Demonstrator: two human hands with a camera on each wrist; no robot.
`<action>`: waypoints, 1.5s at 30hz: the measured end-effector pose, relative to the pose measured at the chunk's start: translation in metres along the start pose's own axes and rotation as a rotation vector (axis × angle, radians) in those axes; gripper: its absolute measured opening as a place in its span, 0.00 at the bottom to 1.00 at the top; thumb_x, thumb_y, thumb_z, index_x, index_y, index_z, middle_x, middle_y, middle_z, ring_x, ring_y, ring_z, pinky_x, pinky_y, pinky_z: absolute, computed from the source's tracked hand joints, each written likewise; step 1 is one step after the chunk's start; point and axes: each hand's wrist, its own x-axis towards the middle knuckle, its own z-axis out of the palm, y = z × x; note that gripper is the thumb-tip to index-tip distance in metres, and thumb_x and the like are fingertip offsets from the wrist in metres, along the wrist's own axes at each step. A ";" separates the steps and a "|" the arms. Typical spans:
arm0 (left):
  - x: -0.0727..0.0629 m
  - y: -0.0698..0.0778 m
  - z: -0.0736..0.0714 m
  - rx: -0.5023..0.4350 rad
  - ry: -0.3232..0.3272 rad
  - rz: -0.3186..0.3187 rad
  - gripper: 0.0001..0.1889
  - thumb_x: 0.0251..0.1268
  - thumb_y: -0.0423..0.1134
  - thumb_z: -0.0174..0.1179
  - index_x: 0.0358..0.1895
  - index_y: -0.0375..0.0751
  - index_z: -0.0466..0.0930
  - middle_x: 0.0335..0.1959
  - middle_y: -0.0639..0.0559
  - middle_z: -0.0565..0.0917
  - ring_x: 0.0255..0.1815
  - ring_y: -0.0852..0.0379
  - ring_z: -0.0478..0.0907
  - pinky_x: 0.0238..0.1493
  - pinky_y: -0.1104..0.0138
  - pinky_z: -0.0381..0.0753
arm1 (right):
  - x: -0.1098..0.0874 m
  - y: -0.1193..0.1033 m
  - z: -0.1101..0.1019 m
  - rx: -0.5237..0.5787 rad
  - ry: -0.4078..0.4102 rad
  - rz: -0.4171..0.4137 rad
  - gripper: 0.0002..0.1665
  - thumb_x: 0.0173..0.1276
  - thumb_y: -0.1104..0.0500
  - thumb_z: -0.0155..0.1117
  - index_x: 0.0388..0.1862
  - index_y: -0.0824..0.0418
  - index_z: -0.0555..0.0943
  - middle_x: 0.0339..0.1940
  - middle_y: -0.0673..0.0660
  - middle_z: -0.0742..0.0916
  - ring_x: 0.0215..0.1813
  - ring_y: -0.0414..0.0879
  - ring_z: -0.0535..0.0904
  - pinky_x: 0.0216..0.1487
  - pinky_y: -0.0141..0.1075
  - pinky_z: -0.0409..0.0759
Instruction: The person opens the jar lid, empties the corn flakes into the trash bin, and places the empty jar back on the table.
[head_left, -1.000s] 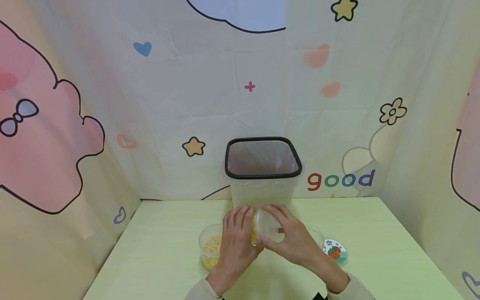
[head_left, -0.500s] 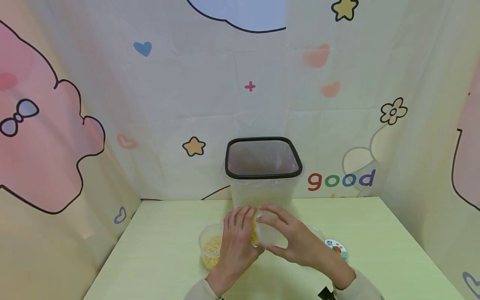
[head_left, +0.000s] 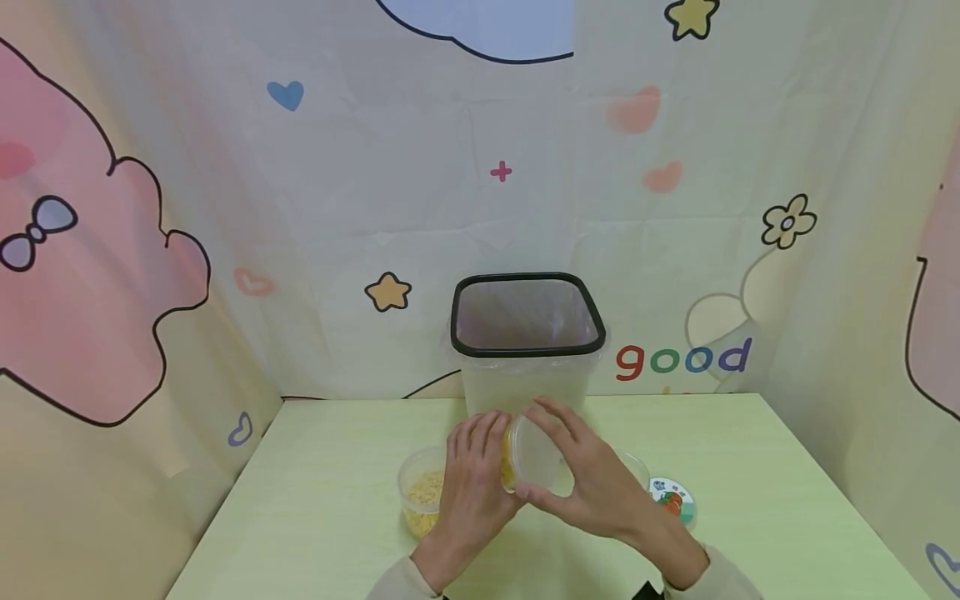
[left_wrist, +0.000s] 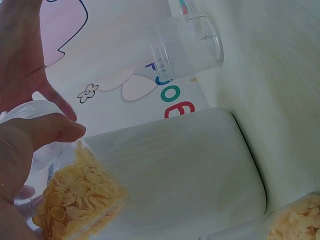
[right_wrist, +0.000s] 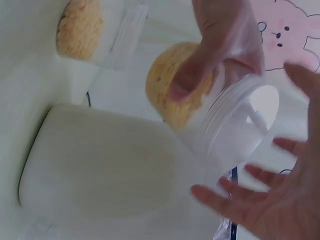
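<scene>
My left hand (head_left: pixel 476 483) grips a clear plastic jar (left_wrist: pixel 80 195) of yellow flakes, tipped on its side with the lidded end facing right. In the right wrist view the left thumb lies across the jar's wall. A translucent screw lid (right_wrist: pixel 245 120) covers that end. My right hand (head_left: pixel 592 479) is spread round the lid in the head view. Its fingers (right_wrist: pixel 215 200) are straight and apart from the lid in the right wrist view. On the table at left stands another clear jar (head_left: pixel 422 500) of flakes, partly behind my left hand.
Behind the hands stands a pale bin (head_left: pixel 525 379) with a black rim and a plastic liner. A clear jar (left_wrist: pixel 187 47) with nothing visible inside is behind the right hand, next to a round printed lid (head_left: pixel 672 502). A patterned cloth hangs behind the table (head_left: pixel 322 492).
The right hand's fingers have loosened from the lid, shifted and spread wider round it. The left hand and its jar have stayed in place.
</scene>
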 end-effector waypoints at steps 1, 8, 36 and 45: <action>0.000 0.000 0.000 -0.003 0.001 -0.003 0.51 0.23 0.47 0.84 0.62 0.42 0.70 0.58 0.49 0.77 0.59 0.48 0.71 0.63 0.55 0.70 | 0.000 -0.003 0.000 -0.003 0.013 0.052 0.47 0.58 0.40 0.71 0.74 0.51 0.64 0.72 0.55 0.70 0.65 0.52 0.75 0.56 0.50 0.82; 0.001 0.000 0.002 0.019 0.022 0.005 0.49 0.21 0.44 0.82 0.60 0.41 0.71 0.56 0.49 0.77 0.58 0.48 0.71 0.62 0.54 0.70 | 0.005 -0.016 0.005 0.016 -0.016 0.367 0.45 0.61 0.34 0.65 0.73 0.48 0.65 0.68 0.53 0.76 0.45 0.49 0.84 0.42 0.44 0.84; 0.002 0.002 -0.003 0.038 0.000 0.013 0.53 0.19 0.49 0.85 0.61 0.42 0.71 0.57 0.49 0.78 0.59 0.48 0.71 0.63 0.54 0.70 | 0.003 0.001 0.001 0.050 -0.034 -0.017 0.43 0.53 0.52 0.79 0.67 0.52 0.71 0.68 0.55 0.74 0.62 0.50 0.77 0.51 0.44 0.84; 0.002 0.001 -0.004 -0.019 -0.015 -0.014 0.52 0.17 0.43 0.84 0.61 0.43 0.71 0.57 0.50 0.78 0.60 0.48 0.71 0.63 0.55 0.71 | 0.000 0.011 -0.002 -0.021 -0.106 -0.232 0.54 0.44 0.65 0.82 0.71 0.50 0.67 0.75 0.55 0.68 0.78 0.54 0.60 0.62 0.48 0.79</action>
